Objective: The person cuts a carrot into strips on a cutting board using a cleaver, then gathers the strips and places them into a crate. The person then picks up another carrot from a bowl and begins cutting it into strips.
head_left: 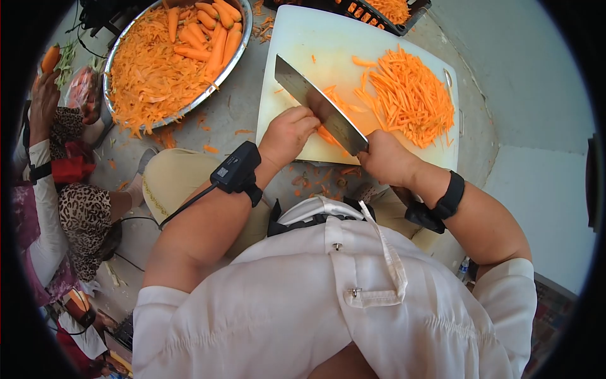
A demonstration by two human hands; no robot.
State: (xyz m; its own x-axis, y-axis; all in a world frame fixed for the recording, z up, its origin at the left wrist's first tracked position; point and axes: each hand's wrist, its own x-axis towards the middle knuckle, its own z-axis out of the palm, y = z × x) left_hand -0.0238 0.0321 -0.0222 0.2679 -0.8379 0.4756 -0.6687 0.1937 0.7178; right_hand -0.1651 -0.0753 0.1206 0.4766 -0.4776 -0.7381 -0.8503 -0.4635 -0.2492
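Observation:
My right hand (388,158) is wrapped round the handle of a broad cleaver (322,107), whose blade slants up to the left over a white cutting board (297,38). Left of the blade, my left hand (289,136) rests at the board's near edge with its fingers curled together; whatever lies under the fingertips is hidden. Orange carrot strips (331,95) lie beside and partly behind the blade. A large heap of shredded carrot (410,98) covers the board's right part.
A metal basin (246,31) at the upper left holds whole carrots (218,47) and carrot shreds (148,69). Behind the board stands a black crate (404,26) with more shreds. Other people sit at the left, one hand (44,101) holding a carrot. Scraps litter the floor.

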